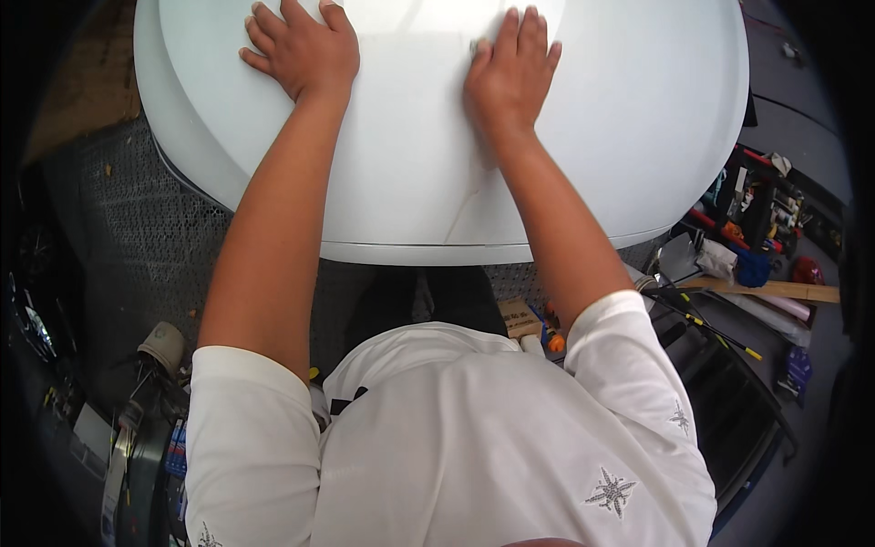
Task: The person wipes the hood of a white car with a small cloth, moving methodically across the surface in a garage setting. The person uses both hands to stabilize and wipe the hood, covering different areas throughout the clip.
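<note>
A large, curved white panel, which looks like a car's hood, spreads before me. On its left part lies my left hand, palm down with the fingers apart, holding nothing. My right hand rests on the panel to the right of it. Beside its thumb a small greyish thing shows, mostly hidden by the hand, too little of it to name. A thin curved line runs on the panel near its front seam.
Perforated floor mat lies left of the panel. At the right stand a dark tool tray with mixed items, a wooden plank and black-yellow rods. A cardboard box sits near my legs; a beige bucket is at lower left.
</note>
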